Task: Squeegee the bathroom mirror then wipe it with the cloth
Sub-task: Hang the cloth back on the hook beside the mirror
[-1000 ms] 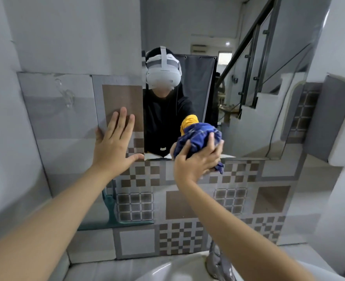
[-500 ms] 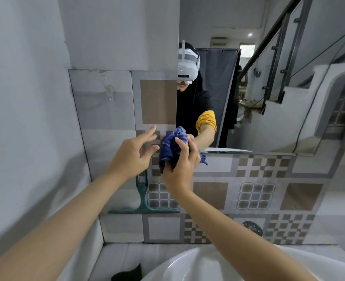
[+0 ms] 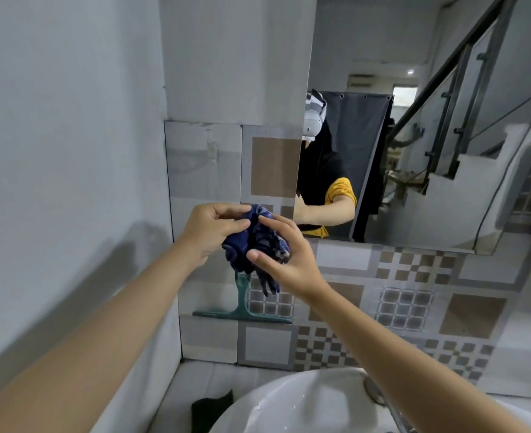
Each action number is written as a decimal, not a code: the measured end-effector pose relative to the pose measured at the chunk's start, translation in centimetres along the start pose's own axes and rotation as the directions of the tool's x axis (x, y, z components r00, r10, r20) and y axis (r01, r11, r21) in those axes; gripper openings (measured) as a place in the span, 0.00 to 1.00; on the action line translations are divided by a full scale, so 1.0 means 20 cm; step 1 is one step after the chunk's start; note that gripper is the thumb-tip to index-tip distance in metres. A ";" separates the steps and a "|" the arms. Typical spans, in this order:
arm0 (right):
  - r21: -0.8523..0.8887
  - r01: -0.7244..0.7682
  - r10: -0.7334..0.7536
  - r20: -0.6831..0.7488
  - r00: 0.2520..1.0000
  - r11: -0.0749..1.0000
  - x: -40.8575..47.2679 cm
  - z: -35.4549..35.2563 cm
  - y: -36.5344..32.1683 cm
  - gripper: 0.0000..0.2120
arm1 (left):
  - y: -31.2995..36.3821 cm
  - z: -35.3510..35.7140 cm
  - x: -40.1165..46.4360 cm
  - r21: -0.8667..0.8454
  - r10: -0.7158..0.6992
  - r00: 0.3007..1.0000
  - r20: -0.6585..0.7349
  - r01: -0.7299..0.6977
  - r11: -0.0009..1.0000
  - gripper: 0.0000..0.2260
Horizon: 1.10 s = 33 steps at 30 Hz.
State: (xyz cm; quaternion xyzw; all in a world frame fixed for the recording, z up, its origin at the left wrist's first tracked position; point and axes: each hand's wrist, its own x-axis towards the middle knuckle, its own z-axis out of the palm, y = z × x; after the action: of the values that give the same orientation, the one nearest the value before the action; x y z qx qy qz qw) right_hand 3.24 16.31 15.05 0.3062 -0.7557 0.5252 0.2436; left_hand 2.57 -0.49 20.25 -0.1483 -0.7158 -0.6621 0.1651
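I have the blue cloth (image 3: pixel 256 245) bunched up between both my hands, held out in front of the tiled wall (image 3: pixel 407 307), below and to the left of the mirror's lower left corner. My left hand (image 3: pixel 209 234) is curled around the cloth's left side, thumb and forefinger pinching its top edge near the far upper part of the wad. My right hand (image 3: pixel 284 260) is half closed on the cloth from the right, fingers spread over its front and thumb pressed in lower down, with a loose tail of fabric hanging beneath my palm. The mirror (image 3: pixel 414 135) is on the far wall to the right, and the cloth is not touching its glass. The green squeegee (image 3: pixel 245 310) stands against the tiles just below my hands, blade down and level, handle rising upward until the hanging cloth hides its top. Nearest to me at the bottom is the white basin (image 3: pixel 289 407), and a dark green object (image 3: pixel 211 410) that I cannot identify lies on the ledge to its left, beside the plain grey side wall (image 3: pixel 70 151).
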 end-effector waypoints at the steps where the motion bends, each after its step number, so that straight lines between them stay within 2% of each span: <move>1: 0.021 -0.016 0.017 -0.051 0.999 1.000 0.01 0.01 -0.03 0.26 | 0.01 -0.02 0.00 0.013 0.003 1.000 -0.012 -0.003 1.000 0.13; 4: 0.094 -0.057 0.074 -0.198 0.977 0.994 0.09 0.06 -0.10 0.15 | 0.05 -0.09 -0.01 0.088 0.033 0.999 -0.041 -0.030 0.996 0.12; 6: 0.070 -0.070 0.084 -0.221 0.972 0.995 0.16 0.07 -0.14 0.09 | 0.09 -0.14 0.00 0.164 0.094 0.994 -0.058 -0.084 0.983 0.11; 8: -0.005 -0.045 0.043 -0.193 0.980 0.999 0.25 0.05 -0.18 0.07 | 0.14 -0.20 0.03 0.310 0.186 0.981 -0.060 -0.159 0.937 0.12; 11: -0.238 0.079 -0.106 -0.102 0.989 0.968 0.39 0.02 -0.25 0.07 | 0.22 -0.28 0.07 0.510 0.288 0.957 -0.040 -0.228 0.829 0.11; 14: -0.476 0.235 -0.264 0.005 0.964 0.848 0.52 -0.02 -0.31 0.11 | 0.29 -0.32 0.13 0.636 0.401 0.916 -0.022 -0.297 0.712 0.12; 19: -0.542 0.358 -0.359 0.108 0.927 0.761 0.74 -0.05 -0.35 0.12 | 0.35 -0.38 0.27 0.812 0.557 0.827 0.072 -0.373 0.449 0.14; 21: -0.563 0.369 -0.369 0.119 0.922 0.740 0.82 -0.04 -0.36 0.12 | 0.37 -0.40 0.34 0.840 0.575 0.813 0.094 -0.375 0.392 0.15; 25: -0.614 0.359 -0.366 0.120 0.923 0.703 0.95 -0.02 -0.39 0.12 | 0.41 -0.42 0.45 0.858 0.584 0.806 0.095 -0.364 0.363 0.16; 29: -0.553 0.268 -0.237 0.128 0.963 0.789 1.04 0.01 -0.40 0.12 | 0.44 -0.44 0.53 0.889 0.536 0.840 0.081 -0.305 0.343 0.16; 33: -0.540 0.221 -0.156 0.163 0.974 0.812 1.05 0.04 -0.36 0.17 | 0.42 -0.46 0.57 0.887 0.516 0.856 0.019 -0.252 0.387 0.15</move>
State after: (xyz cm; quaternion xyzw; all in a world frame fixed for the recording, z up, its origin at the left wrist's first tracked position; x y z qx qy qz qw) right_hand -6.19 9.35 33.96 0.3243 -0.8536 0.2386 0.3306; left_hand -3.62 -8.97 33.35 -0.1193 -0.8647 -0.1658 0.4590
